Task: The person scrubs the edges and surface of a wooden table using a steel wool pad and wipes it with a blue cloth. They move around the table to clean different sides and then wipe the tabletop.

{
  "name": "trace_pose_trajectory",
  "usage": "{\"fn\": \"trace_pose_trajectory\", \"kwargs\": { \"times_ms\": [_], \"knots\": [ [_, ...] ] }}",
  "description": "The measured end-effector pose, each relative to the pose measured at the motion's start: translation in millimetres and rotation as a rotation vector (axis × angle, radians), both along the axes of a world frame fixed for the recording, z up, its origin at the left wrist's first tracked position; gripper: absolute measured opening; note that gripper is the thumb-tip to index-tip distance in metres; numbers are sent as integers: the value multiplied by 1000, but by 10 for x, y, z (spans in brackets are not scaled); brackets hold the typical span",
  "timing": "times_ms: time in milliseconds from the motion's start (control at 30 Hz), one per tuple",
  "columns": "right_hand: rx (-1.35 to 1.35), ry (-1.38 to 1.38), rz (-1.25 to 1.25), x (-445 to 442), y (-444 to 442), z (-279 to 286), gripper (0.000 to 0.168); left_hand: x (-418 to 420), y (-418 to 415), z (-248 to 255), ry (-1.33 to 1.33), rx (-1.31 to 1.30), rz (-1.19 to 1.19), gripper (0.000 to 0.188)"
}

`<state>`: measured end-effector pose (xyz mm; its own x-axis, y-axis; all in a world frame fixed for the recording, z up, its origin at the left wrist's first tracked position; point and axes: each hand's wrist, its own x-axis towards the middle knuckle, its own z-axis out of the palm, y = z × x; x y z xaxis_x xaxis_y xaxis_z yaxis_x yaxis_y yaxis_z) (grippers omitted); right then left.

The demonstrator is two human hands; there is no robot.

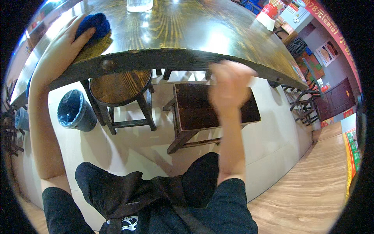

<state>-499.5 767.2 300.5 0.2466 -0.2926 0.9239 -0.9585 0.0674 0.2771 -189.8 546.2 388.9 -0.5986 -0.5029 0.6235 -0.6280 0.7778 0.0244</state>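
My left hand (62,44) presses a bunched dark blue cloth (98,26) onto the glossy wooden tabletop (175,32), near its left front corner. The fingers wrap over the cloth and partly cover it. Blurred by motion, my right hand (232,83) hovers just before the table's thick front edge, above a dark wooden bench. Its fingers look curled, but whether anything is inside them cannot be made out. A clear glass container (139,5) stands farther back on the table, cut off by the top of the picture.
Below the table are a round wooden stool (122,86), the rectangular dark bench (194,108) and a lined waste bin (77,111). A red holder (270,11) with sticks is at the upper right. Folding chairs (306,102) and a wood-panelled surface (298,178) lie to the right.
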Motion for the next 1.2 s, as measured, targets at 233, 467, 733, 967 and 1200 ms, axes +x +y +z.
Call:
{"fn": "trace_pose_trajectory", "kwargs": {
  "times_ms": [233, 467, 733, 967, 1200],
  "knots": [
    [-157, 15, 121, 410, -247, 231, 23, 130, -243, -45, 4, -6, -17, 50],
    [-40, 203, 142, 79, -122, -23, 26, -53, 112, 108, -104, -47, 18, 54],
    [192, 123, 359, 937, -565, 321, 28, -118, 135, 47, -44, -19, 17, 54],
    [123, 88, 229, 511, -216, 64, 28, -109, 103, 16, 4, -51, -6, 42],
    [-55, 10, 346, 1074, -674, 100, 28, -135, 121, -5, 34, -32, -11, 43]
  ]
}}
